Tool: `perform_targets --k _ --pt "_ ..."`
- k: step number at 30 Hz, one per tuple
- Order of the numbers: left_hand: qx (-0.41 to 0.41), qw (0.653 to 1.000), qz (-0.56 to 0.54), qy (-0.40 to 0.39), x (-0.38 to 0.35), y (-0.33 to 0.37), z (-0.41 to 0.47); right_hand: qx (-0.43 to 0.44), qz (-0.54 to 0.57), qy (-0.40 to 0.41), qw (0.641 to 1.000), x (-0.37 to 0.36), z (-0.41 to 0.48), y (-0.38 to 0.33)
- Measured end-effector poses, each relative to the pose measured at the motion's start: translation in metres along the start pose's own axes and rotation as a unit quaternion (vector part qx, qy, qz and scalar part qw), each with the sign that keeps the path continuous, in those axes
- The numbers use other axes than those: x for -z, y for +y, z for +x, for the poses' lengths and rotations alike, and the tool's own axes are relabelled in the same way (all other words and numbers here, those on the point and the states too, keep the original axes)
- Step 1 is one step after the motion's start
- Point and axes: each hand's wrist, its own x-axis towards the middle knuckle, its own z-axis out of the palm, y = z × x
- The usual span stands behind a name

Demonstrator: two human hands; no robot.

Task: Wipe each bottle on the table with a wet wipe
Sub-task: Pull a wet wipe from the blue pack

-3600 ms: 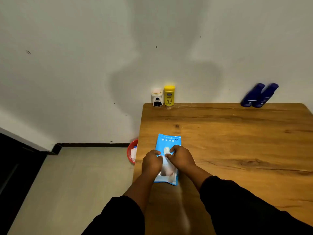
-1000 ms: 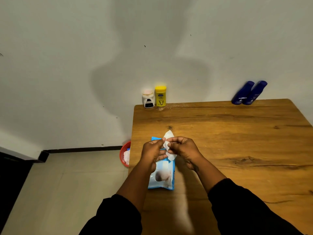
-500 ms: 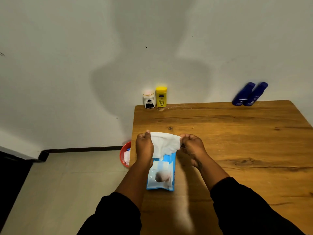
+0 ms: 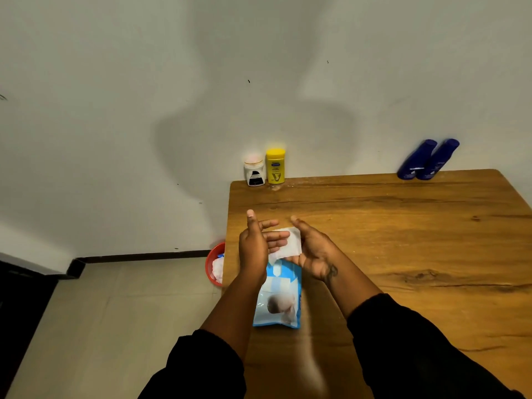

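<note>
A folded white wet wipe [image 4: 291, 242] lies on the upturned palm of my right hand [image 4: 315, 251]. My left hand [image 4: 253, 249] stands edge-up beside it, with spread fingers resting flat on the wipe. Both hands hover over the blue wet wipe pack [image 4: 277, 298], which lies near the table's left edge. At the far left corner a white jar-like bottle [image 4: 254, 171] and a yellow bottle [image 4: 275, 167] stand against the wall. Two dark blue bottles [image 4: 416, 159] [image 4: 439, 159] lean against the wall at the far right.
The wooden table [image 4: 403, 240] stretches to the right and back to the wall. On the floor, just past the table's left edge, sits a red bin [image 4: 214, 264] with white wipes inside.
The wipe was pulled out of the pack and stretched wide between both hands. It is now folded small and lies on my right palm under my left fingers.
</note>
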Motion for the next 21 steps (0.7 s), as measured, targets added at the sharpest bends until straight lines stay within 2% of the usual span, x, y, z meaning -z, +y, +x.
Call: perform_targets --k 4,7,12,15,18,21 --pt "0.017 1.0 -0.005 0.014 0.005 0.001 0.015 0.062 -0.038 0.073 0.995 -0.005 0.007 -0.001" --pt "0.021 0.998 0.012 0.05 0.004 -0.004 0.028 0.087 -0.024 0.085 0.992 -0.01 0.013 -0.004" --pt "0.04 0.998 0.037 0.022 -0.002 0.001 0.055 0.102 -0.072 0.13 0.984 -0.025 0.032 -0.012" --pt "0.028 0.998 0.052 0.013 -0.007 0.008 0.076 0.111 -0.076 0.125 0.983 -0.04 0.041 -0.022" --pt "-0.006 0.992 0.113 0.055 -0.01 0.016 0.103 0.119 -0.086 0.148 0.978 -0.05 0.053 -0.035" --pt "-0.075 0.961 0.238 0.115 -0.013 0.031 0.133 0.138 -0.12 0.175 0.967 -0.057 0.065 -0.049"
